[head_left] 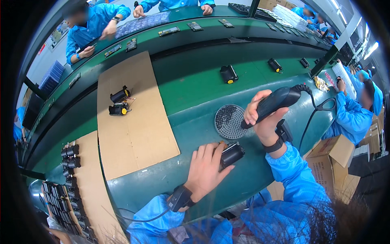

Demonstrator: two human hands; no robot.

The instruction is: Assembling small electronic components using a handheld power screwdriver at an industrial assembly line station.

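Note:
My right hand (266,126) grips a black corded electric screwdriver (280,101). The tool's tip points down at the right edge of a round grey dish (232,133) dotted with small holes, with tiny dark pieces, likely screws, heaped on its left side. My left hand (206,166) is closed on a black cylindrical part (233,155) lying on the green bench just below the dish. Its fingertips hide the part's left end, where a bit of brown shows. Both wrists wear black bands.
Two black parts with yellow ends (118,109) lie on a cardboard sheet (138,138). Similar parts (229,74) sit along the green conveyor (191,85). More stand in a row (73,183) at far left. An open carton (333,158) is at right. Co-workers in blue sit across and at right.

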